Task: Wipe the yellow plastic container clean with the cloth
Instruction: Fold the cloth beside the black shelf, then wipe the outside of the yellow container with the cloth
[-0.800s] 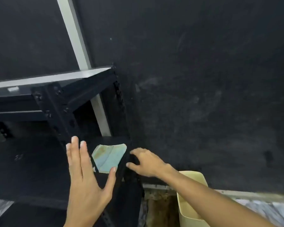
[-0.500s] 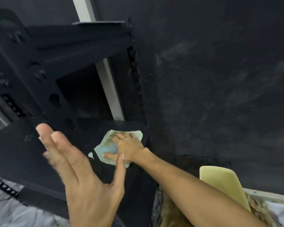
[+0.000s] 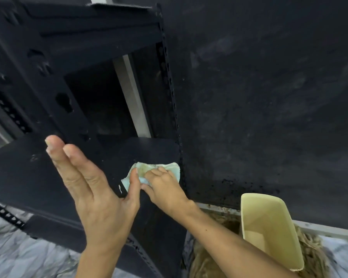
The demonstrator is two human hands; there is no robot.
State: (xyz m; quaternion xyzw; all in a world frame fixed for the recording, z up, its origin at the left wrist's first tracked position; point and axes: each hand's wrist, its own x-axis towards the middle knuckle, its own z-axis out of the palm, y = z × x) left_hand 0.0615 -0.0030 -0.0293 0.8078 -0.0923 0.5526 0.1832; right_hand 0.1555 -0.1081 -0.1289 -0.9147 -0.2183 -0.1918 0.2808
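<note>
Head view, looking down past both forearms toward a black metal shelving rack (image 3: pixel 84 81) set against a dark wall (image 3: pixel 269 97).

Right hand (image 3: pixel 165 189): reached forward onto the lower black shelf (image 3: pixel 149 151), fingers curled down and gripping the cloth (image 3: pixel 145 171), a pale green-white rag with brownish stains, bunched under the fingertips near the shelf's right front corner, just beside the perforated upright post (image 3: pixel 169 93).

Left hand (image 3: pixel 100 197): raised in front of the shelf, palm flat and fingers spread straight, holding nothing; thumb tip overlapping the left edge of the cloth in the picture, actual contact not clear.

Yellow plastic container (image 3: pixel 269 229): low at the right, well apart from the cloth and from both hands, on the far side of the right forearm. Rectangular, tall-sided, open mouth facing the camera so the inside walls and bottom show. Long axis running from upper left, near the base of the wall, to lower right toward the frame's bottom edge; near rim at the lower right end. Seated among a brown, stringy mass (image 3: pixel 209 261) that surrounds its lower sides; exact nature of that mass not clear.

Pale marbled floor (image 3: pixel 28 255) visible at lower left beneath the rack and at the far lower right.
</note>
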